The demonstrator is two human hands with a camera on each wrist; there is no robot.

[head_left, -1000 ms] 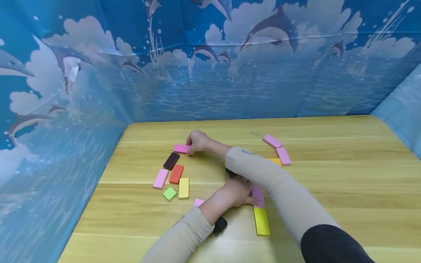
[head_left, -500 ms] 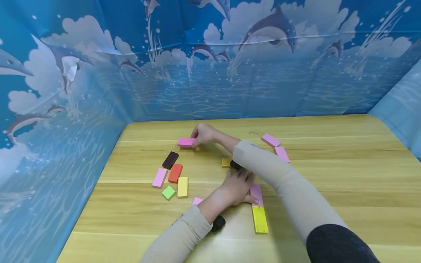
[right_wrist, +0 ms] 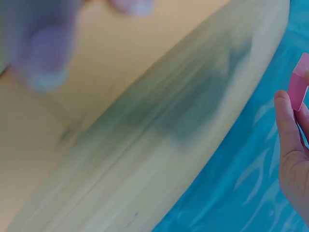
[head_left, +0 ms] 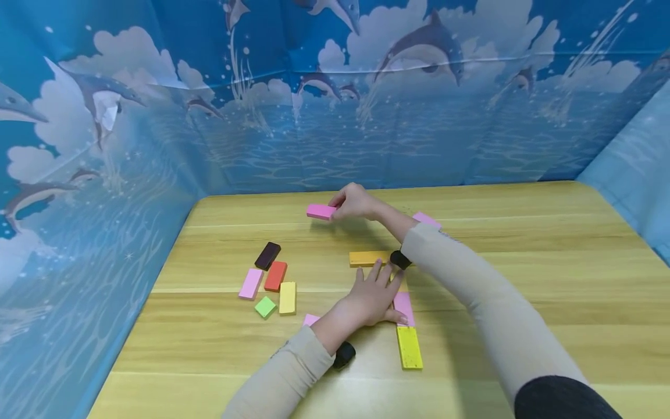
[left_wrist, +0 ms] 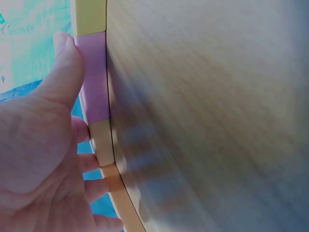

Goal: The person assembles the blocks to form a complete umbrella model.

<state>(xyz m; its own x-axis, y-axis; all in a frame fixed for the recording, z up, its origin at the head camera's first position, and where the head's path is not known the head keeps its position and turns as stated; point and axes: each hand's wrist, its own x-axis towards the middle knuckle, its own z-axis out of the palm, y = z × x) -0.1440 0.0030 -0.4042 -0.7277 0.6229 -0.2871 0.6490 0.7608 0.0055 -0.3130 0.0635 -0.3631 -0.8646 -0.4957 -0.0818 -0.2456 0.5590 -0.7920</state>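
Note:
My right hand [head_left: 356, 202] pinches a bright pink rectangular block [head_left: 320, 212] above the far part of the table; the same block [right_wrist: 298, 86] shows at the edge of the right wrist view. My left hand [head_left: 370, 297] lies palm down with spread, straight fingers along a row of blocks. Its thumb touches the row's light pink block [left_wrist: 95, 77], and the fingertips are at a tan block [left_wrist: 102, 142] and an orange block [left_wrist: 124, 198]. A yellow block [head_left: 410, 347] forms the row's near end. Crossing the row's far end is another orange block [head_left: 366, 259].
Left on the table lie a dark brown block [head_left: 268, 256], a red block [head_left: 275, 276], a lilac block [head_left: 251, 284], a cream block [head_left: 287, 298] and a green block [head_left: 265, 307]. Behind the right sleeve [head_left: 445, 256] shows a pink block [head_left: 426, 220]. A dolphin-print curtain [head_left: 324, 145] backs the table.
The right hand has lifted the bright pink block off the table and carried it right and away from me. The left hand stays by the row, its fingers now plainly spread.

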